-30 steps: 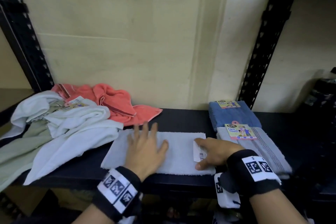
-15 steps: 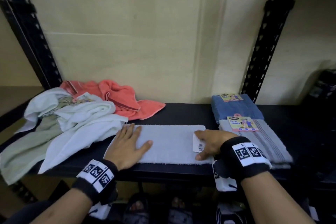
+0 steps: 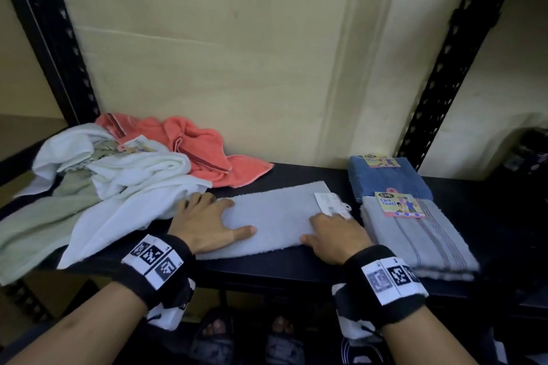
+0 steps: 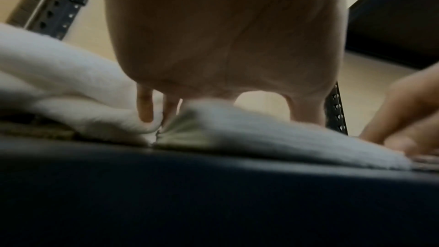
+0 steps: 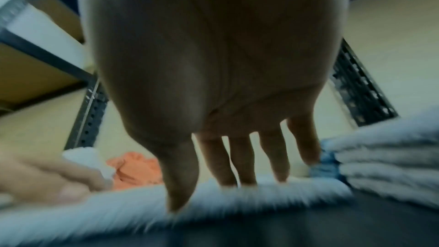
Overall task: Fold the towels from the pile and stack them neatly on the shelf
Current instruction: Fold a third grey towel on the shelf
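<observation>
**Left hand slid to the towel's left end**

Both hands press flat, fingers straight: left hand and right hand at opposite ends of the grey towel, lying long-axis left-right along the shelf front edge. Loose pile touches left fingers; folded stack just right.

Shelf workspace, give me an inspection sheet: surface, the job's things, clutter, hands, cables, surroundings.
Surface: black shelf, dark board with towels across it.
Job's things: grey towel lies flat in a long strip, paper tag at its right end; unfolded pile of white, pale green and coral towels at left; folded grey striped towel and blue towel at right.
Clutter: nothing seen.
Hands: left hand flat on the strip's left end; right hand rests on its right end, by the tag.
Cables: nothing seen.
Surroundings: pale back panel, black perforated uprights.
</observation>
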